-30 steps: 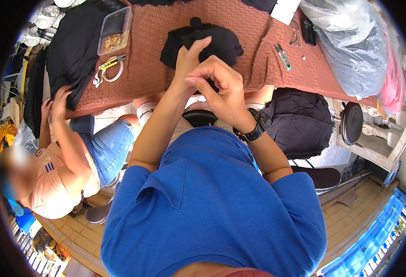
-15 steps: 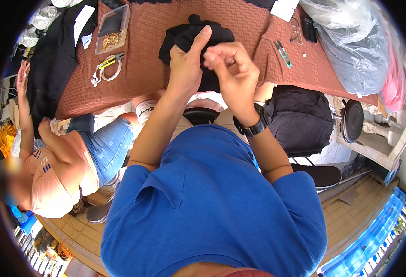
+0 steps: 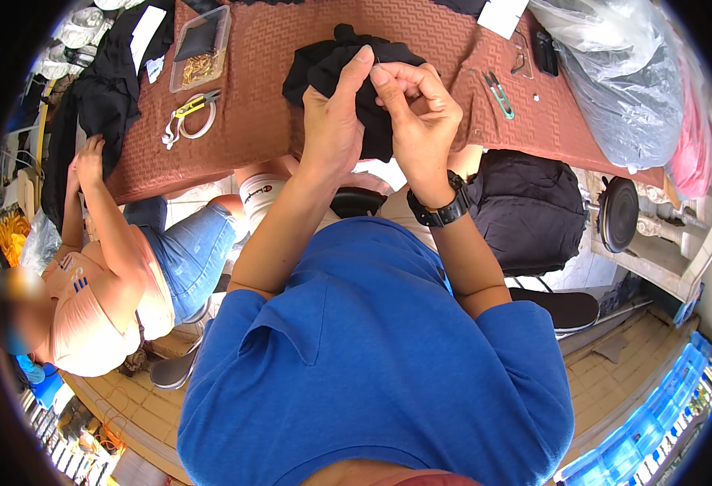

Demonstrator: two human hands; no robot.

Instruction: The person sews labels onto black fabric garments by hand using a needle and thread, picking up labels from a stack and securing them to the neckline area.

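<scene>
Bunched black cloth [image 3: 324,65] lies near the middle of the table, partly behind my hands. My left hand [image 3: 336,121] is closed on it, thumb pointing up and most fingers hidden. Just to its right, my right hand [image 3: 421,105] makes a pinch of thumb and forefinger. From that pinch a tiny thin sliver sticks up, which looks like a needle [image 3: 378,60]. The two thumb tips are close together above the cloth.
On the brown-covered table [image 3: 251,105] lie yellow-handled snips [image 3: 196,104], a white ring [image 3: 202,125], a clear box [image 3: 198,77] of gold-coloured pieces, green snips [image 3: 498,95] and glasses [image 3: 520,57]. Plastic bags [image 3: 615,81] fill the right. A co-worker [image 3: 113,275] at left handles black cloth.
My right hand has come up and closer to my left thumb, and the thin sliver now shows at its fingertips. The cloth shifted slightly right. The co-worker's raised hand came down to the black cloth.
</scene>
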